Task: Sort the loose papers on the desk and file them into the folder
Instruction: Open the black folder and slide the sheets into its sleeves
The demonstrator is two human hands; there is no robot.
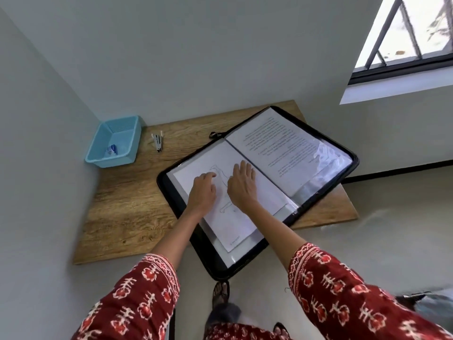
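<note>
A black zip folder point(171, 192) lies open on the wooden desk point(127, 204), its clear sleeves spread to both sides. On the near left sleeve lies a white sheet with a line drawing point(232, 224), its near end sticking out past the sleeve. My left hand point(202, 190) rests on this sheet with fingers bent, fingertips on the paper. My right hand point(241, 185) lies flat on the same sheet, fingers straight. The far right sleeve holds a printed text page point(274, 141). Crumpled clear sleeves point(328, 158) lie at the folder's right edge.
A light blue plastic basket point(115, 143) with a small item inside stands in the desk's far left corner against the wall. A small stapler point(157, 141) lies beside it. The folder overhangs the desk's near edge. A barred window point(402, 38) is at upper right.
</note>
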